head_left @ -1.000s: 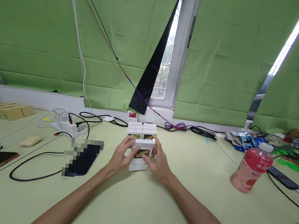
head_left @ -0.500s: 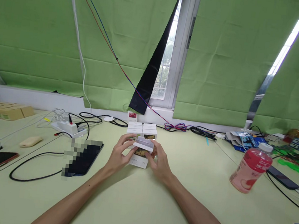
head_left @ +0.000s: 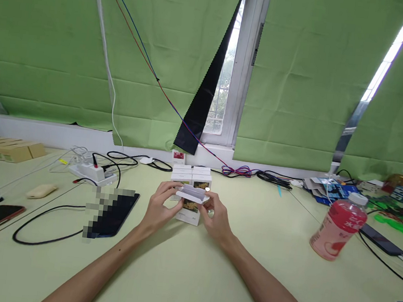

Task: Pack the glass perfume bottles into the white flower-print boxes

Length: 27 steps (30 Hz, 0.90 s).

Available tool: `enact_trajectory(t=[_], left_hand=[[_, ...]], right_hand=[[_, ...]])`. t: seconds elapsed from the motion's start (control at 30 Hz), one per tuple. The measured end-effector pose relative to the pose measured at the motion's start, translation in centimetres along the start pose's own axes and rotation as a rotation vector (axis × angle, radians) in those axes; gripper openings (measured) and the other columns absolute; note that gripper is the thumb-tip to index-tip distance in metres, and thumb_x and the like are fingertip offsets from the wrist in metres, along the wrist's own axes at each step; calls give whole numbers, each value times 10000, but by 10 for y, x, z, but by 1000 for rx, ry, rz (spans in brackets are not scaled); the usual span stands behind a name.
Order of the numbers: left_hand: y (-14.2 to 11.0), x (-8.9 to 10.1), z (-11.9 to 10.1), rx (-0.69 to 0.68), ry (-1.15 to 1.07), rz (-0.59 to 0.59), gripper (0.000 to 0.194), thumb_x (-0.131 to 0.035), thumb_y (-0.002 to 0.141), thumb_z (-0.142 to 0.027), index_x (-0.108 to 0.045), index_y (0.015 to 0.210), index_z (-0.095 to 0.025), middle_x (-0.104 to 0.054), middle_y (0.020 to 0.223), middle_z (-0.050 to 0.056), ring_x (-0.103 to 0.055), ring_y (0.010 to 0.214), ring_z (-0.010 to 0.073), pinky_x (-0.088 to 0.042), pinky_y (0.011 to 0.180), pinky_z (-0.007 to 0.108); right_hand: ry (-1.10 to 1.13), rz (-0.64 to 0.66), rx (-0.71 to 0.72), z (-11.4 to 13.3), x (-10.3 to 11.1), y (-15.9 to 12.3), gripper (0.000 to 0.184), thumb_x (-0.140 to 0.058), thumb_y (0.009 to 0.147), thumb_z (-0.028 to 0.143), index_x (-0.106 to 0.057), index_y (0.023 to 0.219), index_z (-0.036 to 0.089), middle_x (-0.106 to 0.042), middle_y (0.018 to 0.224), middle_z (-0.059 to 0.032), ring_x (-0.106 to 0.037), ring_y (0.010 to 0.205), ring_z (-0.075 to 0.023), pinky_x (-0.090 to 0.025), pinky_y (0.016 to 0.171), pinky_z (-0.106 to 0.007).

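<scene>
Between my hands is a small white cardboard box (head_left: 188, 216) with a picture of yellow flowers on its front. Its top flap is raised and the opening faces up toward me. My left hand (head_left: 160, 207) grips the box's left side, thumb at the front edge and fingers along the top. On the right side, my right hand (head_left: 215, 215) pinches the box between thumb and curled fingers. Just behind stand several similar white boxes (head_left: 202, 176) in rows, partly covered by my hands. What is inside the held box cannot be made out.
A pink drink bottle (head_left: 338, 227) stands at the right, beside a phone (head_left: 382, 239). At the left lie a dark phone (head_left: 116, 216), a cream-coloured case (head_left: 41, 191) and a power strip (head_left: 93, 173). Cables (head_left: 274, 178) run along the back; brown cartons (head_left: 8, 148) are far left.
The box's top, closed a second ago, has come open with its flap lifted. The box has tilted a little, while both hands have stayed on its sides.
</scene>
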<state>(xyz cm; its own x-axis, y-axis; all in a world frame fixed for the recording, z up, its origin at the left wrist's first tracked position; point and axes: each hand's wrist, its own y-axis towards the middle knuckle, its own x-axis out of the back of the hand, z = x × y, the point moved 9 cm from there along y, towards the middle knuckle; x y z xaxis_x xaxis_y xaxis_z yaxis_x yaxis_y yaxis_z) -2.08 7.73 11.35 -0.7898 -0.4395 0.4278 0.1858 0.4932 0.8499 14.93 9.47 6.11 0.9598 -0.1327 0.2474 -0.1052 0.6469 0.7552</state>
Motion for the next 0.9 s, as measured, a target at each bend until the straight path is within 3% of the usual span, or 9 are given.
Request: enact_trajectory(t=[0.2,0.37,0.57,0.77,0.9], left_hand=[[-4,-3,18,80,73,-25,129,-606,857,-279,-658,961,-222,-687,976,58,-624,958,229,-531,858,383],[-9,-8,29,149,53,-24,258,-593,856,-298,-587,1099,-210,-673,1028,68,-647,925,222,-556,808,373],[-12,-19,25,149,-18,71,451,-632,837,-266,-429,1238,-236,-580,1205,91,-616,1042,228,-552,883,404],[-17,-31,17,146,-25,209,539,-687,810,-300,-416,1274,-255,-554,1236,96,-574,1136,262,-495,973,457],[-19,-32,17,188,-48,195,589,-739,769,-357,-408,1246,-256,-544,1240,99,-584,1135,269,-513,955,455]], right_hand=[[-18,-35,-3,1,3,0,180,-586,904,301,-553,1045,195,-665,750,-18,-650,629,-162,-558,608,-281],[-33,-61,16,1,4,-1,182,-584,907,326,-589,1030,192,-702,844,-57,-679,659,-171,-580,625,-293],[-19,-76,18,-3,3,-2,210,-579,918,341,-614,1050,181,-713,936,-88,-693,719,-185,-599,667,-313],[29,-95,12,-2,2,-3,205,-575,926,322,-636,1063,182,-713,970,-89,-695,757,-184,-611,694,-320],[77,-77,20,2,-2,-5,229,-569,928,292,-650,1107,176,-715,1039,-113,-716,828,-197,-625,732,-332]])
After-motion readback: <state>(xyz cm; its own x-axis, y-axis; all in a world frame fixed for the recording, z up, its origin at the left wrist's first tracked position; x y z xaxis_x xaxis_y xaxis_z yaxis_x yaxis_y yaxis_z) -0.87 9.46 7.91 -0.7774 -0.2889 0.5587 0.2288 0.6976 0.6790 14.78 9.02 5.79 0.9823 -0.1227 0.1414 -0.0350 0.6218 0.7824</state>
